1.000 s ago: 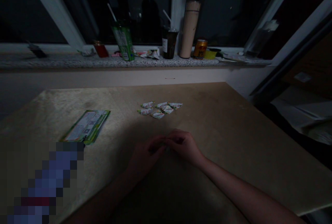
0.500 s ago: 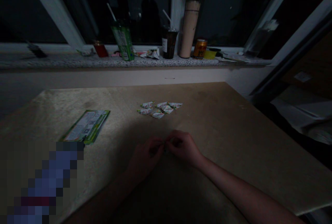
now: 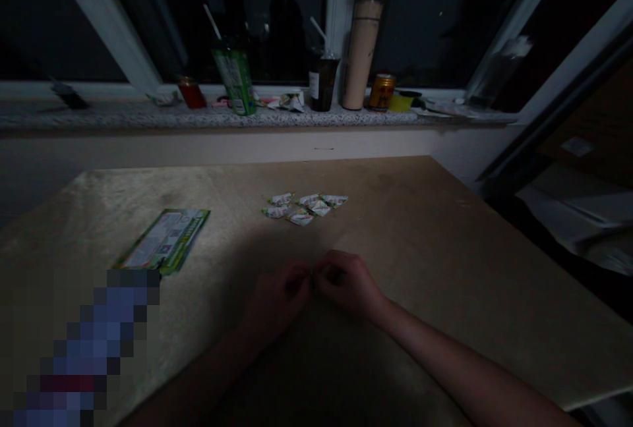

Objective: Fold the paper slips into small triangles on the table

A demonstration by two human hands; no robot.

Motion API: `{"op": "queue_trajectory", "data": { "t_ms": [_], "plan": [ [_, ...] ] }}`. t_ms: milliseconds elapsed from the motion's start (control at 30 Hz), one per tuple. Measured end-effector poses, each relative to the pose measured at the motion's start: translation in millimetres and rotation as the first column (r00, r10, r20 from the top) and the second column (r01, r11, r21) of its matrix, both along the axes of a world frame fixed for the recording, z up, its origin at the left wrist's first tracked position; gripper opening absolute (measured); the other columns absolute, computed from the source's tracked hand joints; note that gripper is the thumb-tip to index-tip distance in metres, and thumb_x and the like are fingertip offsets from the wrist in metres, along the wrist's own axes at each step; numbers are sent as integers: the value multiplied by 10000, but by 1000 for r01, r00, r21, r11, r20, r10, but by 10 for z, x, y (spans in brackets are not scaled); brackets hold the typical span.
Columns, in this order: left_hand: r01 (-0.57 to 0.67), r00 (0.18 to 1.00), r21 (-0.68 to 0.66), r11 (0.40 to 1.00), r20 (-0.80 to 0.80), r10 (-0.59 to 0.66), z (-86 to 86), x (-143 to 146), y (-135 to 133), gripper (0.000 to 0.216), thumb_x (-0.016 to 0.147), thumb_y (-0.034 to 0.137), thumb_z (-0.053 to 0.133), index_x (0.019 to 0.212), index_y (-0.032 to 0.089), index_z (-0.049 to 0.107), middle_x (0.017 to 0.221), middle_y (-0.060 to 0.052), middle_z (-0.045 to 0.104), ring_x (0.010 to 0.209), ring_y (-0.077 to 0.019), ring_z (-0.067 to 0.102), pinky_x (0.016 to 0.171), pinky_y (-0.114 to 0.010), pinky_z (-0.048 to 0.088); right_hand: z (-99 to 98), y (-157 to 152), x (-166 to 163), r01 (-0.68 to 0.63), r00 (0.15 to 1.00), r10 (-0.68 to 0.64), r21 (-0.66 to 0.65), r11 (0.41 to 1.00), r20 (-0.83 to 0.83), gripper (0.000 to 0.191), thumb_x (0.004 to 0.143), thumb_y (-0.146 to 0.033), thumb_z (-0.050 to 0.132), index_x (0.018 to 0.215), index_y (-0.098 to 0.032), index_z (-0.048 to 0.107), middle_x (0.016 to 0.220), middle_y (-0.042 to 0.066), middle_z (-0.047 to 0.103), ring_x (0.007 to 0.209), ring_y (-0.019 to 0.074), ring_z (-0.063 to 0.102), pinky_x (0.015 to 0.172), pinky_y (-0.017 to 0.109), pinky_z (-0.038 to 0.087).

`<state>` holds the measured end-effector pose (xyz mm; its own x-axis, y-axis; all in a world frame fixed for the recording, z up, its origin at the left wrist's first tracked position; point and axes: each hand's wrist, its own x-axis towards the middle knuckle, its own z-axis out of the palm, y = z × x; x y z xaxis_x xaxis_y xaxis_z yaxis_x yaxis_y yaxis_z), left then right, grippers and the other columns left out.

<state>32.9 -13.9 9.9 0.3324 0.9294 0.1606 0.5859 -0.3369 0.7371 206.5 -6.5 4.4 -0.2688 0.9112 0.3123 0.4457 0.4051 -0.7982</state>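
My left hand (image 3: pixel 283 293) and my right hand (image 3: pixel 349 282) meet fingertip to fingertip low over the table (image 3: pixel 475 295). Both are closed in a pinch. Something tiny and dark may sit between the fingertips, but shadow and the fingers hide what it is. Just beyond the hands lie several small folded triangular pieces of printed wrapper (image 3: pixel 301 217), white with green edges, grouped close together. Off to the left rests a flat green and white printed packet (image 3: pixel 168 239).
A pixelated blue patch covers the lower left. Along the granite sill (image 3: pixel 281 120) stand a green cup with a straw (image 3: pixel 235 81), a dark cup (image 3: pixel 324 84), a tall pink flask (image 3: pixel 361 58), an orange can (image 3: pixel 382 92) and a red jar (image 3: pixel 191 93).
Both hands stay almost in place, with only a slight shift of the fingertips against each other. The wrapper pieces and the packet have not moved.
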Motion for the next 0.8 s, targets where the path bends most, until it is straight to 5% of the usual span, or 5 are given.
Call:
{"op": "queue_trajectory", "data": {
  "t_ms": [533,800],
  "plan": [
    [6,991,-11,1000,-136,-8,15,6,-27,174,813,304,466,897,206,581,788,-22,704,691,-201,678,632,-286,485,38,-74,-12,-21,960,-30,178,984,280,59,710,-147,590,735,-164,640,695,23,626,605,123,567,548,206,377],
    [1,991,28,1000,-133,3,-27,-17,-12,161,812,291,474,895,206,582,802,-22,701,692,-201,674,642,-297,480,57,-72,-16,-25,985,5,109,994,174,108,717,-139,592,798,-159,661,746,37,651,653,128,594,603,207,426]
  ]
}}
